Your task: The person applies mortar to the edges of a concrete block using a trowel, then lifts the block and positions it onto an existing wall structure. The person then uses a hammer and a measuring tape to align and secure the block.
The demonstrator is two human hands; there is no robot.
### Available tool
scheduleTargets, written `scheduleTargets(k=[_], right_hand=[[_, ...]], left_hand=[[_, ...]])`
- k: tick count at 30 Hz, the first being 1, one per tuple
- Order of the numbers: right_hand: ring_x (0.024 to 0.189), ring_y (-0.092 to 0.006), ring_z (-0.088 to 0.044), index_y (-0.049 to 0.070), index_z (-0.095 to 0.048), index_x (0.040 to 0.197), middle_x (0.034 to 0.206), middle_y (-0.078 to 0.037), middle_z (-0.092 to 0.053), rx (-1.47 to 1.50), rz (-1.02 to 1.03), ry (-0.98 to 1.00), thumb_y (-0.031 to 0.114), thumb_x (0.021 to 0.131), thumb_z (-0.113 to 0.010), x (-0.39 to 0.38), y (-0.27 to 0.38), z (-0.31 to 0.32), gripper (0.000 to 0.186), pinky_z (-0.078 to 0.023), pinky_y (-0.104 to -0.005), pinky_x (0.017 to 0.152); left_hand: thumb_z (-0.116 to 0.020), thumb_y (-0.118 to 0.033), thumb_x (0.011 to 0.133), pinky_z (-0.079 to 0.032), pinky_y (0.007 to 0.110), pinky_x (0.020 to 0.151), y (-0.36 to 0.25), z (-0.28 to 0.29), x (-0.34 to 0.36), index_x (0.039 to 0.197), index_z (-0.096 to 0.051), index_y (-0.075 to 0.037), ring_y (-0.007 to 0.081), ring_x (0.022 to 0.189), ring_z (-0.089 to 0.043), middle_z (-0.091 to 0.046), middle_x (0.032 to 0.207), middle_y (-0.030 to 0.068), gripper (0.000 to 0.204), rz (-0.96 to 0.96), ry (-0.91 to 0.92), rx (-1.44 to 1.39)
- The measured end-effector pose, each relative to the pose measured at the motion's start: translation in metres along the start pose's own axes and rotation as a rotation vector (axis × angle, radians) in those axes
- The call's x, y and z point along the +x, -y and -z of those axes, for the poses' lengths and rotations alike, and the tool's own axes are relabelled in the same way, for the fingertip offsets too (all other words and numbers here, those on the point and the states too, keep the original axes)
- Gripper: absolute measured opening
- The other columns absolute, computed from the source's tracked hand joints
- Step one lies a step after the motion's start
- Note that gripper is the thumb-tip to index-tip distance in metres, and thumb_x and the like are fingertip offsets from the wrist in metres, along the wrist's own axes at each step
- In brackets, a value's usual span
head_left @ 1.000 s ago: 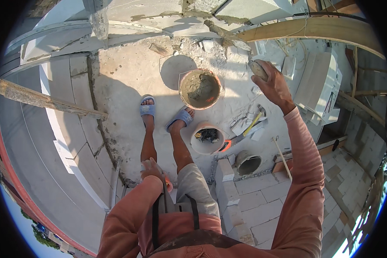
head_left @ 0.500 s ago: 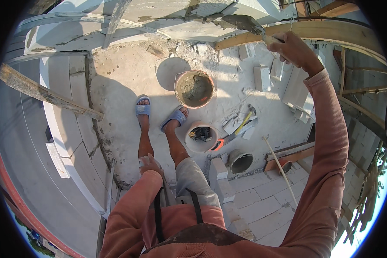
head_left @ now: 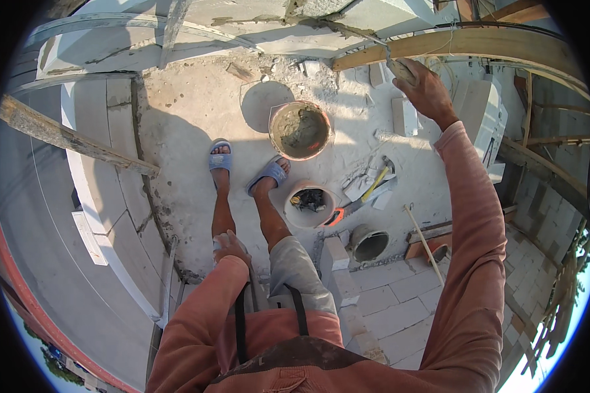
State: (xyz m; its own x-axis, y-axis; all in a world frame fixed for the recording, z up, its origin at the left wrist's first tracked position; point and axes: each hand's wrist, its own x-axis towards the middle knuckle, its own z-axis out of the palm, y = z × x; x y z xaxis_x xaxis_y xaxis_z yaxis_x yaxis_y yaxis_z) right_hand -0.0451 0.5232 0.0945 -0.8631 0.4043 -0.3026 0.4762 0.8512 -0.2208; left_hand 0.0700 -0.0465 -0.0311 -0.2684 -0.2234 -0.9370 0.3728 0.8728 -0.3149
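Head view: right hand [head_left: 427, 92] at upper right, arm extended, fingers wrapped around the handle of a trowel [head_left: 400, 71]. Grip closed, thumb side toward the wall. Trowel located just in front of a wooden beam [head_left: 478, 43], blade pointing up and left toward a pale block wall [head_left: 269, 44], seen almost edge-on. Contact between blade and wall not discernible.

Left hand [head_left: 229, 249] low, at the left knee, back of hand upward. Fingers partly curled; presence of any item beneath the palm not verifiable from this angle.

On the floor [head_left: 190, 98], ahead of the feet: orange-rimmed bucket [head_left: 301, 156], part-filled with wet grey mortar [head_left: 300, 126]. Nearer the body: second bucket [head_left: 300, 217], pale, with dark items inside. Just right of this bucket: saw [head_left: 335, 217] with orange handle, blade angled up and right, and hammer [head_left: 375, 183] with yellow handle beside scraps of block. Farther right and lower: grey bucket [head_left: 353, 244], tipped with mouth toward the viewer.

Below the right hand: loose white block [head_left: 405, 116], with stacked blocks [head_left: 476, 118] farther right. At lower right: thin stick [head_left: 425, 245], slanted. On the feet: blue sandals [head_left: 272, 171], well apart from the trowel.
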Motion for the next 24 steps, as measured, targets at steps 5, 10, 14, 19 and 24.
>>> scheduleTargets(k=[5, 10, 14, 19, 24], right_hand=[[0.090, -0.0297, -0.071, 0.006, -0.062, 0.134, 0.102, -0.019, -0.073, 0.128, 0.022, 0.038, 0.038, 0.088, -0.070, -0.004, 0.003, 0.057, 0.056, -0.053, -0.0404, 0.086], [0.066, -0.0172, -0.062, 0.000, -0.063, 0.128, 0.087, -0.013, -0.070, 0.241, -0.119, 0.113, 0.037, 0.088, -0.071, -0.024, 0.016, 0.089, 0.055, -0.054, -0.0352, 0.071], [0.068, -0.0184, -0.062, -0.001, -0.064, 0.126, 0.087, -0.013, -0.069, 0.290, -0.135, 0.074, 0.030, 0.090, -0.071, -0.053, 0.036, 0.085, 0.048, -0.054, -0.0350, 0.071], [0.092, -0.0312, -0.068, 0.001, -0.061, 0.130, 0.106, -0.018, -0.068, 0.163, 0.077, -0.147, 0.026, 0.089, -0.071, -0.098, 0.009, 0.024, 0.049, -0.054, -0.0407, 0.085], [0.108, -0.0401, -0.065, 0.008, -0.061, 0.128, 0.115, -0.019, -0.065, 0.088, -0.130, 0.287, 0.030, 0.090, -0.068, -0.117, -0.009, -0.098, 0.044, -0.052, -0.0477, 0.093]], left_hand=[[-0.077, -0.050, 0.081, -0.056, 0.048, 0.093, -0.002, -0.006, 0.010, 0.163, -0.008, -0.022, 0.0447, 0.116, -0.060, -0.012, 0.161, 0.0214, 0.111, -0.020, 0.001, 0.045], [-0.078, -0.050, 0.080, -0.056, 0.048, 0.094, -0.011, 0.002, 0.003, 0.163, -0.008, -0.022, 0.0444, 0.116, -0.061, -0.012, 0.161, 0.0212, 0.112, 0.002, 0.009, 0.064], [-0.078, -0.049, 0.080, -0.056, 0.048, 0.094, -0.005, 0.004, 0.001, 0.163, -0.008, -0.023, 0.0460, 0.117, -0.059, -0.011, 0.161, 0.0211, 0.111, 0.018, 0.030, 0.026], [-0.079, -0.045, 0.082, -0.056, 0.049, 0.094, -0.005, 0.006, -0.002, 0.162, -0.007, -0.023, 0.0468, 0.121, -0.057, -0.011, 0.161, 0.0215, 0.111, 0.019, 0.058, -0.022], [-0.081, -0.041, 0.080, -0.056, 0.046, 0.095, -0.005, 0.013, -0.008, 0.163, -0.004, -0.023, 0.0425, 0.125, -0.056, -0.016, 0.161, 0.0223, 0.114, -0.007, 0.137, -0.070]])
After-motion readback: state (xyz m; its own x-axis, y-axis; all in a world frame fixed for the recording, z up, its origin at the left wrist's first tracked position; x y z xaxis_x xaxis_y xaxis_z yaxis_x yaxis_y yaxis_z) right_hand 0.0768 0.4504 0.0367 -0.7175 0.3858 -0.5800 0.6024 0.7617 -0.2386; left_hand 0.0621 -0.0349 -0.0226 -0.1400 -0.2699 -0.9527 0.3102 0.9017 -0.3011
